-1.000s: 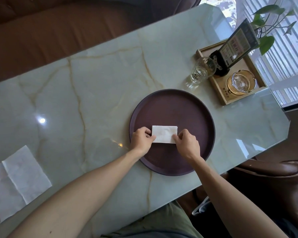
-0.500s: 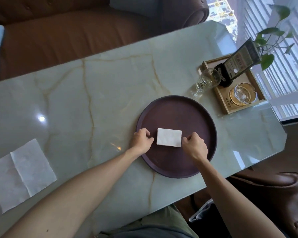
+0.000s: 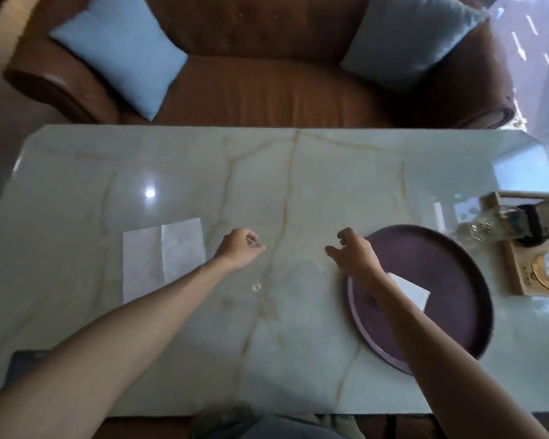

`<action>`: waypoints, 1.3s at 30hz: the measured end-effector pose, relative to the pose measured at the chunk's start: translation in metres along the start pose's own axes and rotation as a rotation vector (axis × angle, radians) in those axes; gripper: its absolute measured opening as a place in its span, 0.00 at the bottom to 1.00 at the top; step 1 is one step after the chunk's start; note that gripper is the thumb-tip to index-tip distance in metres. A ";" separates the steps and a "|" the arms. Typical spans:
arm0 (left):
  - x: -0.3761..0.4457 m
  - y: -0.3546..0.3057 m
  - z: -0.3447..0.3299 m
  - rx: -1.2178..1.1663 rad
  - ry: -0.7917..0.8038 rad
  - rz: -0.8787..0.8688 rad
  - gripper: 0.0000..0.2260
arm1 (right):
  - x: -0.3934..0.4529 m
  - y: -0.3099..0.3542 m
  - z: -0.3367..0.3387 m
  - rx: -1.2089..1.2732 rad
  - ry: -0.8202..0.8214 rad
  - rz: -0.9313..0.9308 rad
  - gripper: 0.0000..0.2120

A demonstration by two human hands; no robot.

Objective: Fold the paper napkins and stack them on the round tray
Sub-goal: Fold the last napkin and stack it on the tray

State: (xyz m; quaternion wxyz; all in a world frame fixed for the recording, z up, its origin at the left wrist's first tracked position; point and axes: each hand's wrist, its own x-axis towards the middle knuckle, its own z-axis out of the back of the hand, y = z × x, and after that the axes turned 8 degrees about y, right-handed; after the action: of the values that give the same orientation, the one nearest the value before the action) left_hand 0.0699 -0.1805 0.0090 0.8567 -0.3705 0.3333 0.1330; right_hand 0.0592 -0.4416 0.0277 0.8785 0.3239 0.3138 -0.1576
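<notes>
- The folded napkin [image 3: 412, 291] lies flat on the round tray [image 3: 450, 274], in the tray's near-left part; its left end is hidden behind the right forearm, so only its right corner and two edges show.
- The round tray, dark purple with a low rim, sits on the right part of the marble table [image 3: 267, 191]; its near-left rim is partly covered by the same forearm.
- The right hand [image 3: 354, 253] hovers over the table at the tray's left rim, holding nothing; its fingers are loosely curled and apart, the thumb pointing left.
- The left hand [image 3: 240, 247] is over the middle of the table, empty, with its fingers curled in toward the palm; motion blur makes it impossible to tell whether the fingertips touch the table.
- Two unfolded napkins [image 3: 162, 251] lie overlapping on the table, just left of the left hand; their near edge is cut off by the left forearm.
- At the right edge of the view, a wooden tray [image 3: 517, 274] with a glass [image 3: 479, 229] beside it is blurred and cropped; what it holds is hard to make out.
- Beyond the table stands a brown sofa [image 3: 267, 90] with a blue cushion [image 3: 121, 49] on the left and a grey cushion [image 3: 409, 36] on the right.
</notes>
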 end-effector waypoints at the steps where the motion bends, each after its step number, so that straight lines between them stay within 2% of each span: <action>1: -0.004 0.015 0.016 -0.033 -0.025 0.009 0.14 | 0.000 0.018 -0.011 0.004 0.022 0.024 0.24; 7: -0.027 0.102 0.090 -0.216 -0.162 0.095 0.19 | 0.002 0.101 -0.086 0.114 0.155 0.066 0.29; 13: -0.034 0.180 0.122 -0.323 -0.239 0.234 0.28 | 0.010 0.150 -0.166 0.190 0.262 0.019 0.33; 20: -0.030 0.241 0.127 -0.384 -0.199 0.350 0.34 | 0.018 0.169 -0.237 0.240 0.269 -0.081 0.34; 23: -0.026 0.252 0.126 -0.377 -0.185 0.348 0.29 | 0.017 0.174 -0.253 0.240 0.266 -0.109 0.32; 26: -0.022 0.254 0.122 -0.419 -0.177 0.301 0.13 | 0.017 0.182 -0.265 0.251 0.266 -0.130 0.29; 29: -0.019 0.248 0.118 -0.460 -0.117 0.234 0.10 | 0.017 0.187 -0.274 0.283 0.283 -0.167 0.30; 32: -0.014 0.243 0.114 -0.512 -0.038 0.204 0.19 | 0.017 0.189 -0.280 0.281 0.277 -0.175 0.24; 34: -0.012 0.239 0.111 -0.513 -0.014 0.171 0.14 | 0.015 0.190 -0.282 0.263 0.286 -0.165 0.21; 39: -0.013 0.214 0.109 -0.537 0.053 0.173 0.23 | 0.005 0.194 -0.282 0.189 0.328 -0.108 0.24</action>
State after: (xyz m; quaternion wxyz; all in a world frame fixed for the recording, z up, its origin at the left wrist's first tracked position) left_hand 0.0099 0.0462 -0.0445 0.7042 -0.5578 0.3389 0.2796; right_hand 0.0301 -0.1100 -0.0514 0.7716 0.4089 0.4535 -0.1781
